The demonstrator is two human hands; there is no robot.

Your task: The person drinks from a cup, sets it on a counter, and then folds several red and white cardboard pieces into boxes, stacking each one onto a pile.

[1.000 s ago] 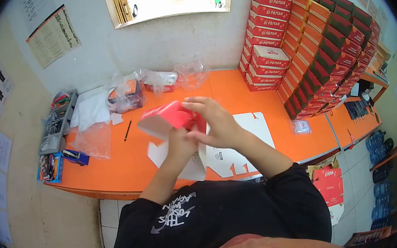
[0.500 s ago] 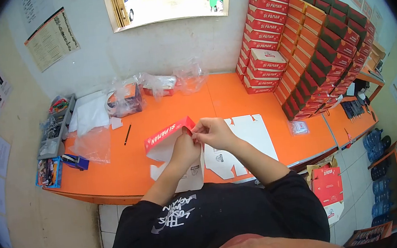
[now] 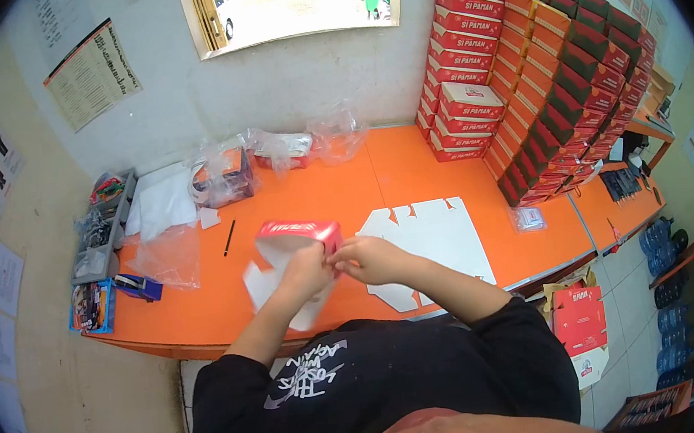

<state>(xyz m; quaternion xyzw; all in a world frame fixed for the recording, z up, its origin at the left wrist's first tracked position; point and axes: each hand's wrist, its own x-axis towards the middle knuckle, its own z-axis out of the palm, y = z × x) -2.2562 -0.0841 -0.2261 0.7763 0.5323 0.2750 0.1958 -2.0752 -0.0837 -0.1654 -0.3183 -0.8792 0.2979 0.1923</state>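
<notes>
A partly folded cardboard box (image 3: 302, 228), red outside and white inside, is between my hands above the orange table. Its red walls stand up, and the loose white flaps on the near left are blurred. My left hand (image 3: 309, 269) is closed on the box's right part, its fingertips partly hidden. My right hand (image 3: 367, 259) pinches the box's right corner, close against the left fingers. Flat white box blanks (image 3: 430, 246) with notched edges lie just right of my hands, partly under my right forearm.
Tall stacks of folded red boxes (image 3: 466, 60) stand at the back right. A black pencil-like stick (image 3: 230, 238), plastic bags (image 3: 167, 261), a blue tape dispenser (image 3: 139, 286) and a grey organizer tray (image 3: 121, 211) lie to the left. Red cardboard pieces (image 3: 580, 319) sit below the table's right edge.
The box has turned, its lettered red wall tipping and swinging to the right. Both hands have shifted slightly downward, still at its right corner.
</notes>
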